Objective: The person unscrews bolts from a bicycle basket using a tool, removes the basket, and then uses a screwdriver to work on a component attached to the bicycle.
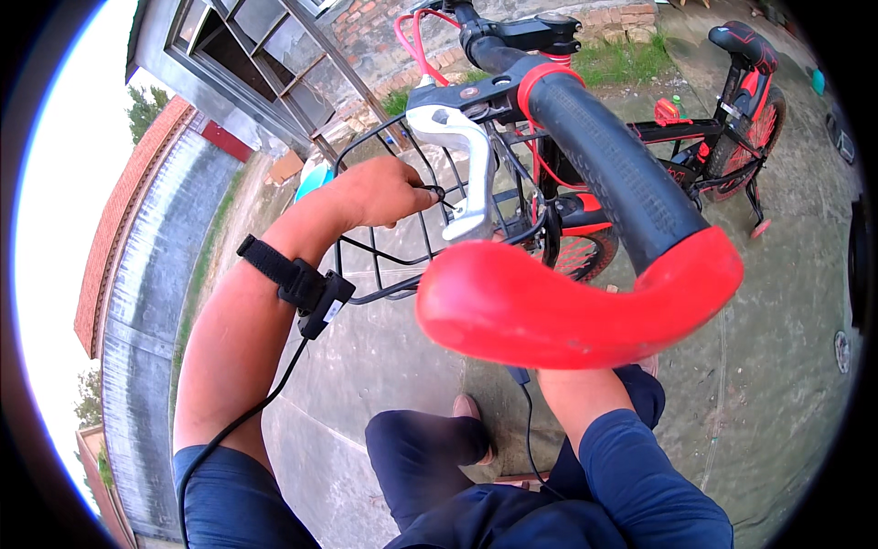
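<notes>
Close under the camera: a black ribbed rubber handlebar grip with a smooth, glossy red curved end [585, 274], thick and tubular, long axis slanting from the upper middle down to the right, the red end bending back toward the left. Just left of it, a shiny silver metal brake lever [462, 165], flat and hooked, hanging downward from its black clamp. Behind both, a black wire-mesh front basket [384, 265], thin rods crossed in a grid, open side up. Left hand [380, 192] curled at the basket's near rim, fingers clenched on a thin black wire there; a black strap with a small boxy device and trailing cable [302, 284] around that forearm. Right hand hidden beneath the red end of the grip, only the forearm showing below it; cannot tell whether clenched or released. Beyond, at the upper right of the rough grey concrete ground [786, 348], a red-and-black child's bicycle frame with black padded saddle [722, 128], pointing toward the camera.
</notes>
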Demonstrator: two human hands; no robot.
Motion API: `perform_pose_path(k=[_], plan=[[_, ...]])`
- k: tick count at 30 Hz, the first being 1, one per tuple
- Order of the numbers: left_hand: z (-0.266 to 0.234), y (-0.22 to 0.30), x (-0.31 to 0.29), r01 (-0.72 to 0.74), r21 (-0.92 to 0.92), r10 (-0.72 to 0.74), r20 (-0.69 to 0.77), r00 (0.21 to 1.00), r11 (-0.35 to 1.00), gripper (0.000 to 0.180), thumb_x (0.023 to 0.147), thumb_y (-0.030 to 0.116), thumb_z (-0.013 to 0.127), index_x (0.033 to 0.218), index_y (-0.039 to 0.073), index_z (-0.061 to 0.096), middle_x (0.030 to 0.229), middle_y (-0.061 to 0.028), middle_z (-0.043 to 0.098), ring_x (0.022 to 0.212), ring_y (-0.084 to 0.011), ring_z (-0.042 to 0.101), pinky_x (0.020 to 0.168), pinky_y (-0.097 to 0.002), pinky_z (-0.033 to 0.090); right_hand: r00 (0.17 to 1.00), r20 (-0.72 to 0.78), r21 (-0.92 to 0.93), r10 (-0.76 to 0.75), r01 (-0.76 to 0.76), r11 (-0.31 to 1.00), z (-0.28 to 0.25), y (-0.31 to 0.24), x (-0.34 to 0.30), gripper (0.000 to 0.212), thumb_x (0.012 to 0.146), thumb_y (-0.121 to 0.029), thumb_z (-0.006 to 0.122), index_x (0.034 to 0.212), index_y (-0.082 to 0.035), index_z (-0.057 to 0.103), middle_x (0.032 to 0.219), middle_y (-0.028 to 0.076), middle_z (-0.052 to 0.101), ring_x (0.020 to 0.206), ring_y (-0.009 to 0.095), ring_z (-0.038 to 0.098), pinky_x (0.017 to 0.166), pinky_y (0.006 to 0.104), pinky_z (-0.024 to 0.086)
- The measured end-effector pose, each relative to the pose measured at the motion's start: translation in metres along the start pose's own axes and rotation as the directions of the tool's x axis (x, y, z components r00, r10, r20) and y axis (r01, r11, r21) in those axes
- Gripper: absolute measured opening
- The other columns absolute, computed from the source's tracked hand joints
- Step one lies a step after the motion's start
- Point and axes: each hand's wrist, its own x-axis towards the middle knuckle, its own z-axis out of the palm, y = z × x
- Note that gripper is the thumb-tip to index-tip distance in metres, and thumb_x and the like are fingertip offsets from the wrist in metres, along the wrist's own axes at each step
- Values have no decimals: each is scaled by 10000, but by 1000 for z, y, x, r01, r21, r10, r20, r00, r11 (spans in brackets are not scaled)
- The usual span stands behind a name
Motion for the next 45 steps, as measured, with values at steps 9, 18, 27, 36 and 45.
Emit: perform_pose_path(k=[9,18,27,36,45], plan=[[1,8,9,34,-60,-34,12,999,998,494,892,403,522,920,-64,680,807,-217,674,684,-279,700,740,-380,515,1000,1,4,-14,14,1000,0,-4,4,164,911,-207,642,1035,-102,621,855,21,647,703,136,620,566,277,506],[1,15,15,47,-2,-47,29,998,999,475,873,396,525,853,-51,688,801,-223,676,717,-296,700,740,-383,515,1000,2,14,-31,31,999,-3,-6,6,169,913,-212,641,1039,-102,622,858,20,648,706,135,620,568,277,505],[3,10,0,-284,636,421,-72,904,718,186,806,234,657,958,152,726,917,-74,662,959,-249,643,867,-383,475,999,5,11,-39,39,999,-4,-12,5,174,914,-216,640,1044,-102,623,861,19,650,709,135,621,569,276,505],[0,-8,4,-370,639,587,-161,793,675,294,783,196,705,1076,176,690,978,-63,622,996,-261,614,908,-398,462,999,8,14,-32,32,999,-2,-9,6,179,916,-221,639,1049,-102,625,864,19,652,711,135,622,571,276,505],[-3,12,-8,-65,179,76,-56,996,982,434,855,371,575,1034,-7,690,999,-230,676,964,-378,635,871,-417,487,999,1,13,-44,44,999,-3,-7,9,184,917,-225,637,1054,-102,626,867,18,654,714,135,622,572,276,504]])
